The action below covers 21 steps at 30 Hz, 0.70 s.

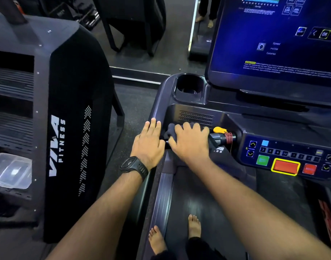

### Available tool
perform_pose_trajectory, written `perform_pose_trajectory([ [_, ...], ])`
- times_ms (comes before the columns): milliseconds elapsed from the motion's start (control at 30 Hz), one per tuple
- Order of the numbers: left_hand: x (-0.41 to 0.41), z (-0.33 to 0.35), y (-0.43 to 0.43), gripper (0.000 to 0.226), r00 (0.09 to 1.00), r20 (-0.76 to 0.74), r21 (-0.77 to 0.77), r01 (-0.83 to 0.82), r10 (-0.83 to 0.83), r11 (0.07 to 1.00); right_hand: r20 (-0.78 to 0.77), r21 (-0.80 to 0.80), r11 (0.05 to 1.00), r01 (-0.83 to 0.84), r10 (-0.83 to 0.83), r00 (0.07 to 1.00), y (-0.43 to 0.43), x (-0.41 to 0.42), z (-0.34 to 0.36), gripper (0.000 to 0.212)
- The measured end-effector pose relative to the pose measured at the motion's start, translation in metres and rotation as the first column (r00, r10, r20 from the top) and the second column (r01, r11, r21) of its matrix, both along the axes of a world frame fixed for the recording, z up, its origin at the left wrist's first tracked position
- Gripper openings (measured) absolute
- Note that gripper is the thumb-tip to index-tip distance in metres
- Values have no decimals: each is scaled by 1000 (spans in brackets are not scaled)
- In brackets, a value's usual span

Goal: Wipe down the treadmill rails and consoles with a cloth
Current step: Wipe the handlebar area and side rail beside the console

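A dark cloth [170, 131] lies bunched on the left part of the treadmill console [196, 114], just below its vent slots. My right hand [191, 142] lies over the cloth with fingers curled on it, pressing it against the console. My left hand [148, 141], with a black watch on the wrist, rests flat with straight fingers on the console's left edge beside the cloth. The left side rail [163, 194] runs down below my hands. The button panel [286, 156] sits to the right, and the blue screen [273, 44] stands above.
A yellow safety key with a red cord [223, 133] sits just right of my right hand. A cup holder [189, 87] is behind the vents. A black VIVA Fitness machine [67, 128] stands close on the left. My bare feet [193, 225] stand on the belt.
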<state>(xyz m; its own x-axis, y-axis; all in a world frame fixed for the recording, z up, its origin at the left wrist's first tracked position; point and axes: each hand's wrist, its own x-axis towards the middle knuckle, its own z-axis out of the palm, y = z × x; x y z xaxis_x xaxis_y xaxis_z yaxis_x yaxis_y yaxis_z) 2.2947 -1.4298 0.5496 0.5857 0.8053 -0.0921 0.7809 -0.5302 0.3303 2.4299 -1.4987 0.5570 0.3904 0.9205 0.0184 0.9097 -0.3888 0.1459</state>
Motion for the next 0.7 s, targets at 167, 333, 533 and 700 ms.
perform_pose_trajectory([
  [167, 1, 0, 1, 68, 1000, -4, 3, 2, -2, 1000, -3, 65, 997, -45, 45, 999, 2, 4, 0, 48],
  [333, 0, -2, 1, 68, 1000, -13, 5, 1, -1, 1000, 33, 35, 999, 27, -28, 999, -17, -5, -11, 51],
  [533, 0, -1, 1, 68, 1000, -23, 15, 8, -8, 1000, -29, 30, 1000, -3, 4, 1000, 8, 17, 6, 47],
  [700, 0, -1, -1, 67, 999, -33, 23, 10, -9, 1000, 72, 114, 993, 19, -28, 997, -30, 5, -13, 47],
])
